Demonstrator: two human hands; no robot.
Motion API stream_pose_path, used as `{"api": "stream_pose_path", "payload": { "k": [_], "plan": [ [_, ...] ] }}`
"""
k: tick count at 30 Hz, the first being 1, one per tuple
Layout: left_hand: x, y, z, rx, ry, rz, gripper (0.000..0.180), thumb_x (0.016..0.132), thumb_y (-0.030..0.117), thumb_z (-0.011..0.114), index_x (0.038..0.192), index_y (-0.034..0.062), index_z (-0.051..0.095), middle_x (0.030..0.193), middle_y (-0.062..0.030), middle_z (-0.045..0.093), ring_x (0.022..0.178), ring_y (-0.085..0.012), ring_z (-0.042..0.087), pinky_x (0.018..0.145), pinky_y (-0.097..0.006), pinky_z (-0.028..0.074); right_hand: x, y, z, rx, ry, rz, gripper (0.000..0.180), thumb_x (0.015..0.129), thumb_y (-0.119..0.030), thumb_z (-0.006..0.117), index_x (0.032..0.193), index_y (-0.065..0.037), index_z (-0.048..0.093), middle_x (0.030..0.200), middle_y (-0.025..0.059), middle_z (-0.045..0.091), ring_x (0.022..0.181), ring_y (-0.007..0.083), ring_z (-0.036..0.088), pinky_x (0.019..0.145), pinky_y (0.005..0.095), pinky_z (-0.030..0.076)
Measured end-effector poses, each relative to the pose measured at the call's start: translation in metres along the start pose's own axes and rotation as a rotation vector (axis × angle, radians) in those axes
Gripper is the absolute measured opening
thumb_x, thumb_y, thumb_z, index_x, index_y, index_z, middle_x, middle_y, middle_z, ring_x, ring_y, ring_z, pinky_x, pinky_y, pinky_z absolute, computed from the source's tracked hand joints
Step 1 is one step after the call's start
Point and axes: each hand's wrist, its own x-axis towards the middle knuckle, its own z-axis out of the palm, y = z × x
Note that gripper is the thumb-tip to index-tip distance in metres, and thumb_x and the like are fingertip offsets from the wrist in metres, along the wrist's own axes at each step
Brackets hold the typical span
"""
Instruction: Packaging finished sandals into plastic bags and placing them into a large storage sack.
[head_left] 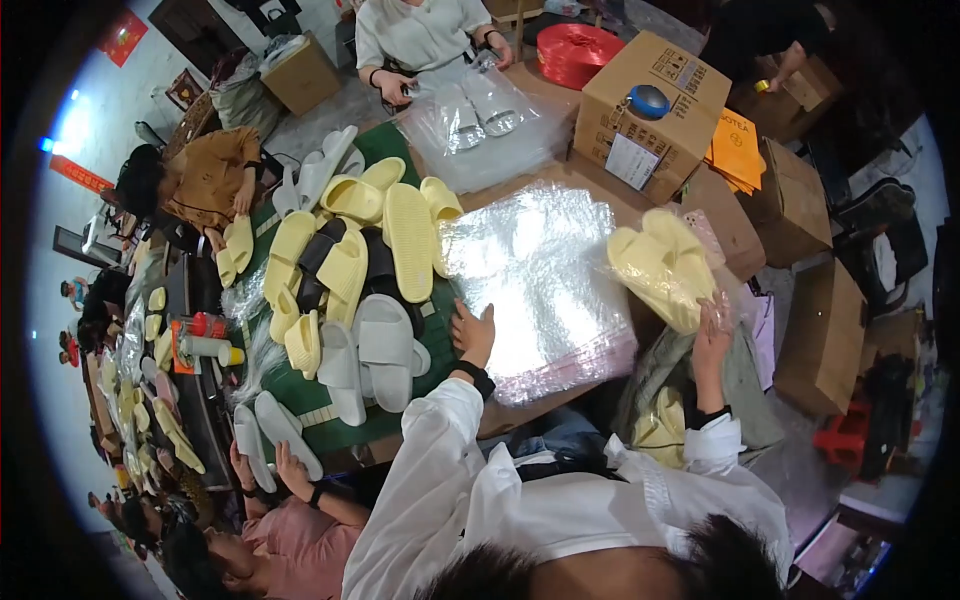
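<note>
Both arms stretched forward, hands well apart.
The left arm (pixel 425 455) slants ahead, with the left hand (pixel 474 335) palm down, its fingers parted and slightly bent. The right arm (pixel 707 378) points more straight ahead, its wrist bare beyond the cuff, and the right hand (pixel 712 322) is curled in a grip.

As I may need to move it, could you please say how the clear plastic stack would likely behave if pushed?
The clear plastic stack would probably feel floppy, as its sheets look thin and crinkled. Its glossy surface suggests layers may slide apart. Lying flat, it seems unlikely to tip.
</note>
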Motion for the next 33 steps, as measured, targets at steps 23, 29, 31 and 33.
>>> {"api": "stream_pose_path", "payload": {
  "k": [23,29,31,33],
  "plan": [
    [-0.024,0.005,0.005,0.179,-0.091,0.038,0.088,0.067,0.026,0.069,0.135,0.0103,0.017,0.123,-0.0177,0.04,0.114,-0.0361,0.041,0.091,-0.051,0.035,-0.03,-0.039,0.038,-0.323,-0.122,-0.691,0.04,0.082,-0.004,0.051,0.12,0.003,0.042,0.12,0.021,0.046,0.11,0.0362,0.044,0.096,0.0417,0.031],
    [-0.003,0.01,0.006,0.136,-0.243,-0.144,0.094,0.056,0.041,0.076,0.127,0.0016,0.029,0.124,-0.0219,0.039,0.113,-0.0365,0.043,0.092,-0.042,0.039,-0.032,0.039,0.151,-0.039,-0.584,-0.173,0.036,0.078,-0.008,0.055,0.112,0.001,0.05,0.116,0.0206,0.049,0.11,0.0336,0.045,0.094,0.0381,0.035],
    [-0.003,0.011,0.0,0.241,-0.337,-0.135,0.089,0.056,0.044,0.075,0.123,-0.0005,0.038,0.128,-0.0226,0.035,0.116,-0.0386,0.038,0.096,-0.044,0.034,-0.025,0.06,0.17,-0.193,-0.579,-0.017,0.037,0.076,-0.016,0.057,0.109,0.0,0.052,0.116,0.0218,0.049,0.112,0.0357,0.043,0.095,0.0399,0.034],
    [-0.011,0.008,0.01,0.257,-0.18,-0.079,0.085,0.056,0.042,0.073,0.122,0.0016,0.039,0.127,-0.0217,0.035,0.12,-0.0373,0.033,0.097,-0.045,0.031,-0.024,0.064,0.173,-0.469,-0.522,-0.054,0.043,0.075,-0.019,0.059,0.113,-0.002,0.049,0.119,0.0203,0.047,0.114,0.0358,0.041,0.095,0.0414,0.033]
  ]
}}
